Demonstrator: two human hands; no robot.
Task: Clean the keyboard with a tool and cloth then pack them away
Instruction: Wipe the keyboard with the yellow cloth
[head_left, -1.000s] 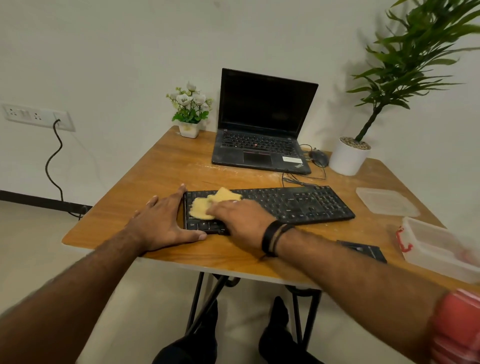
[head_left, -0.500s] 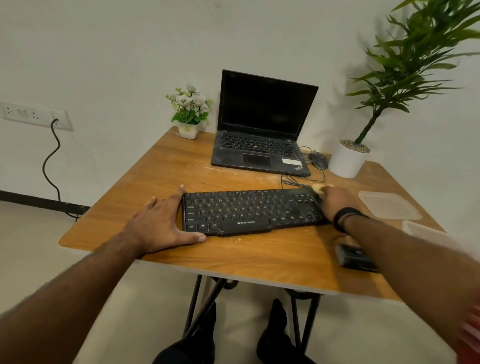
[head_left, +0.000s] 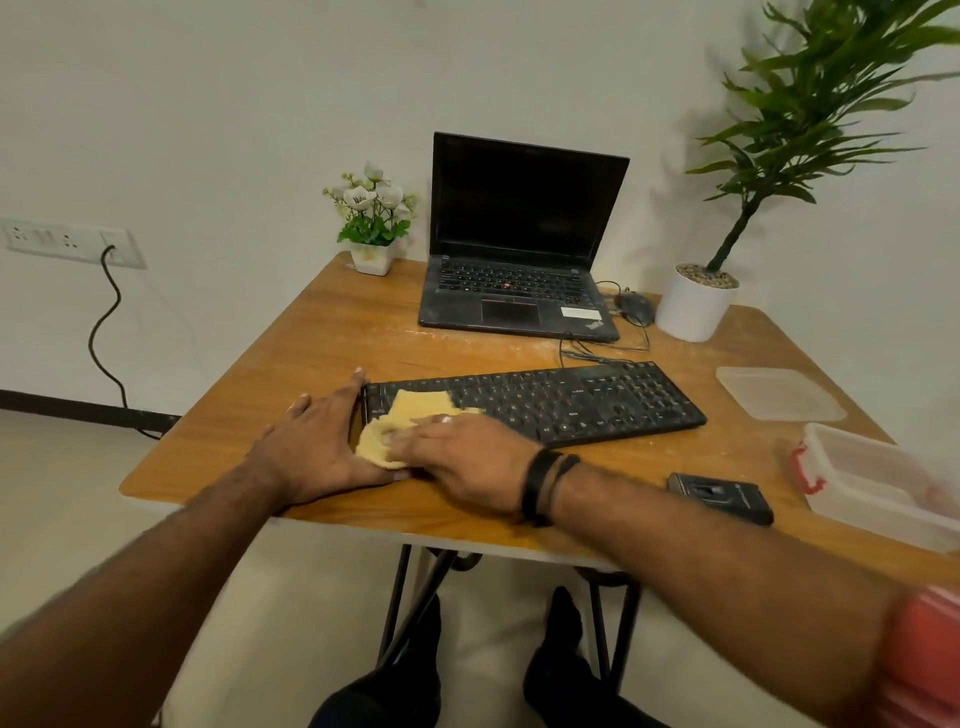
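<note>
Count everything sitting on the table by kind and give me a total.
Keyboard: 1
Laptop: 1
Mouse: 1
Cloth: 1
Potted plants: 2
Plastic container: 1
Container lid: 1
Black case: 1
Total: 9

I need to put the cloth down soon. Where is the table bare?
Bare wood lies left of the laptop, between the flower pot and the left hand. A strip runs between laptop and keyboard. The right side is crowded: lid, box, black case.
</note>
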